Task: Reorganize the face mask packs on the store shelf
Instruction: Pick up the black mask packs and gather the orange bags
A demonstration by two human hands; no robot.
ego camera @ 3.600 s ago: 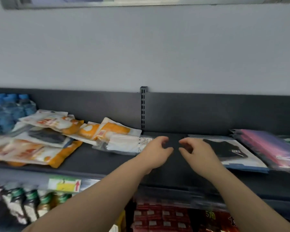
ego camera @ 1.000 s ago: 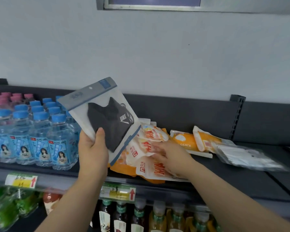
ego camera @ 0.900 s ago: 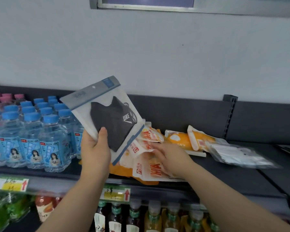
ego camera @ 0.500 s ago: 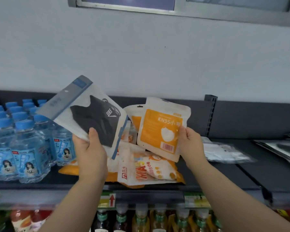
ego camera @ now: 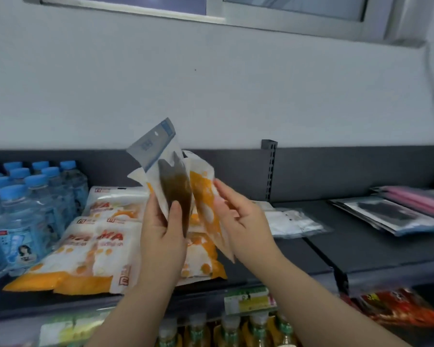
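Note:
My left hand [ego camera: 162, 236] grips a clear pack with a grey-blue header and a black mask inside [ego camera: 171, 181], held upright and edge-on above the shelf. My right hand [ego camera: 241, 221] holds an orange-and-white KN95 pack [ego camera: 206, 196] pressed against the black mask pack's right side. Below them several orange-and-white mask packs [ego camera: 95, 249] lie flat on the dark shelf [ego camera: 318, 249]. A clear pack of white masks [ego camera: 291, 221] lies to the right, and another black mask pack [ego camera: 386, 214] lies further right.
Blue-capped water bottles [ego camera: 23, 209] stand at the shelf's left end. Pink packs [ego camera: 421, 199] lie at the far right. An upright slotted post [ego camera: 268, 169] divides the shelf back. Bottled drinks [ego camera: 226, 331] and red packets [ego camera: 398, 309] fill the lower shelf.
My hands have come together: the orange KN95 pack, held apart and face-on half a second ago, now lies against the black mask pack, both turned edge-on. The view shifted right.

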